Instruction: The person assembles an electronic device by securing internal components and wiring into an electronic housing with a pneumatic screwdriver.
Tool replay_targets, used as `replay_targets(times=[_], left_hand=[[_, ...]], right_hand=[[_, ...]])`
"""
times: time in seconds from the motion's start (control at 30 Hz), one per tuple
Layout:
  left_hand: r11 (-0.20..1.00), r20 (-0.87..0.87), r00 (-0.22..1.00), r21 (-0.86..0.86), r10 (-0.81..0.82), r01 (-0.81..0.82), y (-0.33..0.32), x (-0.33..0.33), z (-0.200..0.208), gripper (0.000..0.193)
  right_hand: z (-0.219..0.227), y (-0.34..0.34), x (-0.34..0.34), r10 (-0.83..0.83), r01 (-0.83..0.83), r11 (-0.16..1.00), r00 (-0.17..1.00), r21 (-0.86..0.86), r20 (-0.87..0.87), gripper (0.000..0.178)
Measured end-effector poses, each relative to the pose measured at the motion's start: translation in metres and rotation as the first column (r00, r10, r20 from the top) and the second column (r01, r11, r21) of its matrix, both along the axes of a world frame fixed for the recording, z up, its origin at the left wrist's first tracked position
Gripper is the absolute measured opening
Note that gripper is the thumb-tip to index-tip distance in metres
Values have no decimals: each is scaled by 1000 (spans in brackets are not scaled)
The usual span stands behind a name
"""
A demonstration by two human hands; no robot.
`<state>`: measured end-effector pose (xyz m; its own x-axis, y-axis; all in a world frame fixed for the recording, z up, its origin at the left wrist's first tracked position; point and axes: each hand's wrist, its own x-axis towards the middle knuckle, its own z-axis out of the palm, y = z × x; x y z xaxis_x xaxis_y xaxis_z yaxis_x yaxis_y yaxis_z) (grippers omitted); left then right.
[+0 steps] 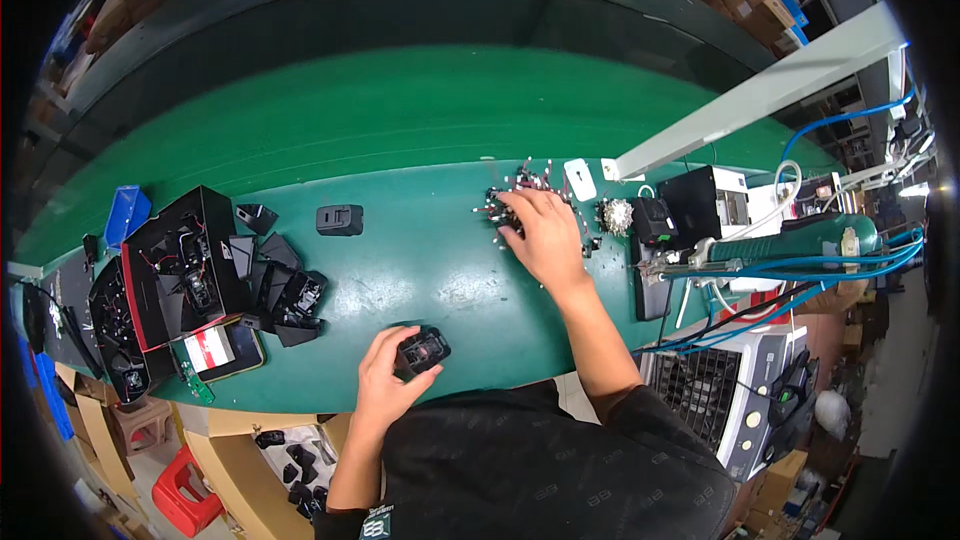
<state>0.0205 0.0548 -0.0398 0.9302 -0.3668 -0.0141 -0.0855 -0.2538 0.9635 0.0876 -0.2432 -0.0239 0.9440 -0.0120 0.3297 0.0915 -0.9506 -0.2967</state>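
Observation:
My left hand [388, 380] holds a black plastic housing [428, 349] near the front edge of the bench, thumb on one side and fingers on the other. Its hollow inside faces up, with small parts in it. Farther right, my right hand [548, 235] reaches over a pile of small wired parts [530, 178] with red, black and white ends. Thumb and forefinger are apart there, and part of the pile is hidden under the hand. A closed black housing [340, 220] stands alone on the green bench top, left of the pile.
At left, a black box [222, 230] of wired housings stands among loose black shells [300, 300] and a blue bin [127, 215]. Right hold a white plate [580, 180], a green-handled tool with blue hoses [790, 243] and a slanting metal post [760, 90]. A carton [235, 450] sits below.

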Motion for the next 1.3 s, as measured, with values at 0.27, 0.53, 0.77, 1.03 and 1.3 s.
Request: replay_targets(times=[0.27, 0.53, 0.77, 1.03, 1.3], left_hand=[[992, 120, 987, 68, 102, -110, -5, -4, -10, 57], [996, 96, 994, 72, 54, -61, -4, 5, -15, 57], [998, 16, 999, 34, 46, -47, -3, 5, -10, 54], [999, 7, 999, 36, 40, -40, -1, 5, -11, 55], [998, 63, 997, 52, 41, -44, -2, 6, -11, 55]], right_hand=[[20, -5, 2, -193, 167, 976, 960, 137, 204, 30], [20, -2, -10, -204, 128, 919, 964, 372, 171, 40], [15, -7, -12, -204, 130, 960, 932, 248, 299, 32], [24, 11, -12, -212, -54, 544, 957, 837, 200, 25], [17, 25, -21, -177, -54, 425, 974, 903, 142, 21]])
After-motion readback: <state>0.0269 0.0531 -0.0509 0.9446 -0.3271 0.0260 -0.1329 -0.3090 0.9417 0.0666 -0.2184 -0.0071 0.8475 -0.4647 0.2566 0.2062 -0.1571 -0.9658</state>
